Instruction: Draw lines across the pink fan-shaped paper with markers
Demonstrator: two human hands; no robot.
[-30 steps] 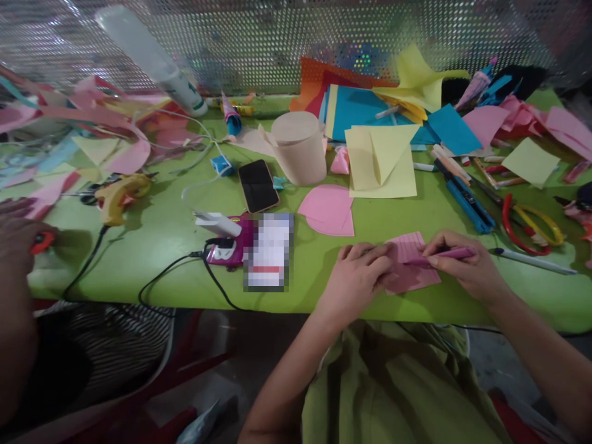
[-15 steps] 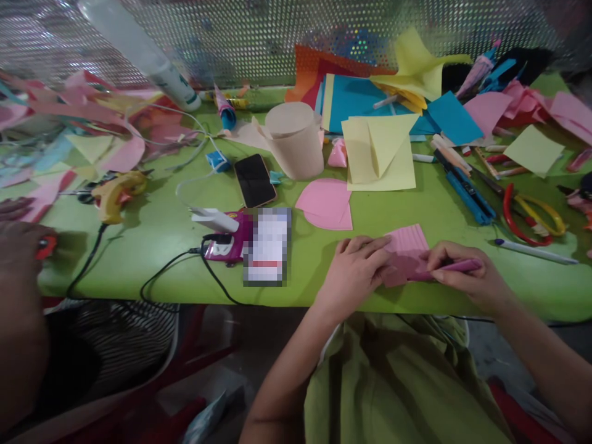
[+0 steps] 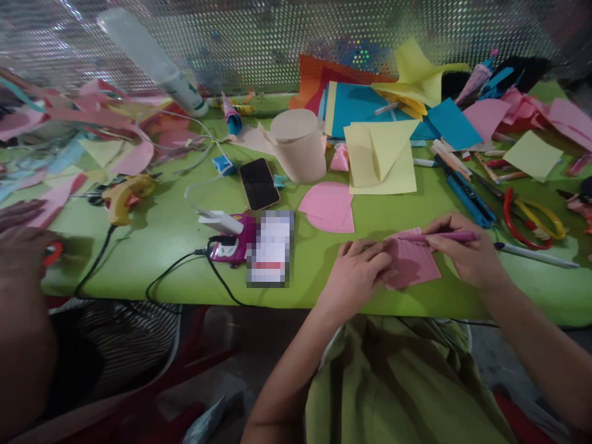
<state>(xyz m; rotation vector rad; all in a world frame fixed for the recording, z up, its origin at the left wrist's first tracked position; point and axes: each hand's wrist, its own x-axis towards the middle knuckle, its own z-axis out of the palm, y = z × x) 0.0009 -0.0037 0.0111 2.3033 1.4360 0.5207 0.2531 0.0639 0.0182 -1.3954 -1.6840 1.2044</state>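
Note:
My right hand (image 3: 465, 250) pinches a purple-pink marker (image 3: 444, 236), which points left with its tip over the upper part of a small pink sheet (image 3: 416, 265). Rows of faint lines run along the top of that sheet. My left hand (image 3: 358, 268) lies over the sheet's left side, fingers stretched across it, palm down. Above my hands lies a pink rounded paper cutout (image 3: 326, 206). A white pen (image 3: 536, 254) rests right of my right hand.
A co-worker's hand (image 3: 23, 246) is at far left near a yellow glue gun (image 3: 127, 200). Two phones, a black one (image 3: 259, 184) and a lit one (image 3: 271, 250), lie near a purple power strip (image 3: 234, 243). Scissors (image 3: 531, 216), a blue cutter (image 3: 467, 194) and yellow paper (image 3: 383, 160) lie farther back.
The marker has moved from the sheet's lower right part up to its top, with my right hand rising too. More of the sheet's lower right now shows. My left hand stays nearly still.

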